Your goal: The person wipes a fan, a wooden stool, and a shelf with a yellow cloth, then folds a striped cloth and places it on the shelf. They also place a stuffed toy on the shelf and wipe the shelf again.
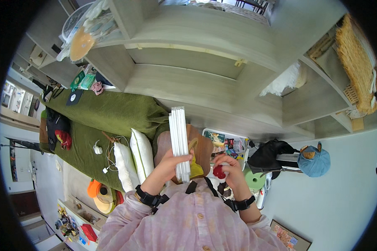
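My left hand [172, 165] grips a bundle of slim white rods [179, 135] near its lower end. Clear wrapping seems to cover the rods, which stand lengthwise in front of my chest. To the right, my right hand [233, 172] has its fingers curled around a small red and white soft object [220, 172]; what it is exactly cannot be told. Beneath the hands is a brown wooden tabletop [165, 146]. A yellow item [196, 168] shows just right of the rods, partly hidden by them.
A white bin [248, 147] of packaged goods stands right of the tabletop. Beyond it are a black bag [264, 155], a blue cap [314, 160] and a round green object [254, 179]. A green-covered sofa [84, 131] with white cushions [141, 153] lies left. Wooden shelving [188, 81] rises ahead.
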### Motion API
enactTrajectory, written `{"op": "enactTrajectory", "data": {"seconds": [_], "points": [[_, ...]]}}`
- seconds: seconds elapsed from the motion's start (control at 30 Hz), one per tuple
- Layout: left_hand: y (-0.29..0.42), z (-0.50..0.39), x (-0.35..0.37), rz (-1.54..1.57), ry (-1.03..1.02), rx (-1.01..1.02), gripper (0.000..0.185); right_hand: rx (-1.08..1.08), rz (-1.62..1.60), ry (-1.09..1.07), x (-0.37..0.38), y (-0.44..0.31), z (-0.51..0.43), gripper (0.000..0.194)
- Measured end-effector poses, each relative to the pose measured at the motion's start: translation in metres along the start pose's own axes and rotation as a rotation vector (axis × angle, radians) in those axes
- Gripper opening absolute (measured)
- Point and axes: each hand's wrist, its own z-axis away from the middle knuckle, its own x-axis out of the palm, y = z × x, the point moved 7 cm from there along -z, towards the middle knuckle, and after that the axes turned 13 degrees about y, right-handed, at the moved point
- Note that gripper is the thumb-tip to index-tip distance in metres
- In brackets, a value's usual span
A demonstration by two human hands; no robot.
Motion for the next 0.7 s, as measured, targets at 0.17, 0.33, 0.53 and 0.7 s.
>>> {"op": "enactTrajectory", "data": {"seconds": [0.17,0.33,0.53,0.7], "points": [[-0.002,-0.005,0.041,0.051,-0.011,0.170,0.057,0.439,0.039,-0.082,0.007,0.025,0.021,0.028],[-0.003,-0.001,0.064,-0.131,0.021,0.424,0.064,0.514,0.082,-0.183,0.024,0.017,0.024,0.031],[-0.016,0.013,0.074,-0.245,0.014,0.459,0.063,0.521,0.099,-0.231,0.030,0.005,0.008,0.028],[-0.020,0.027,0.064,-0.264,0.068,0.489,0.053,0.310,0.366,-0.282,0.039,0.013,0.001,0.030]]}}
